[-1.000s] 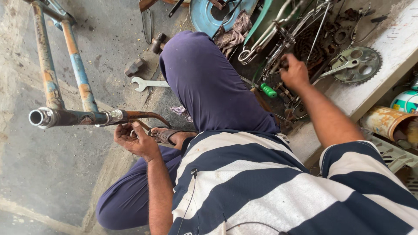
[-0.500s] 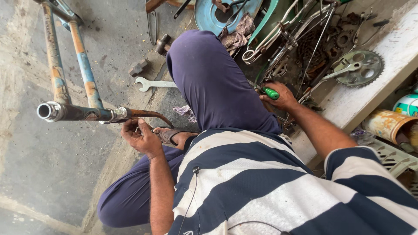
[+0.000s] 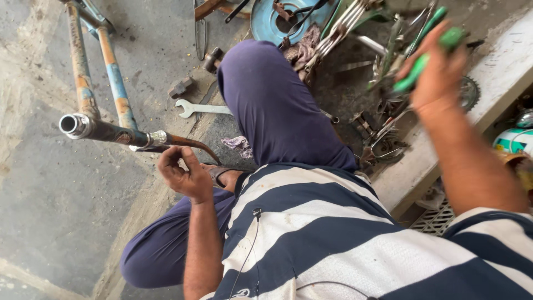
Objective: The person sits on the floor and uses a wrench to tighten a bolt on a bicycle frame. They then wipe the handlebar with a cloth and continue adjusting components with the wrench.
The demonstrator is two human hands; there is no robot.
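The left hand curls loosely, fingertips under the rusty bicycle frame near the floor's left edge, gripping nothing. The right hand is clenched around a green-handled screwdriver, now lifted above the tool pile; half a second ago it sat low beside the knee.

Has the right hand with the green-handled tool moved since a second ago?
Yes. The right hand has lifted out of the parts pile, holding the green-handled tool, and now sits above the toothed sprocket it earlier reached beside.
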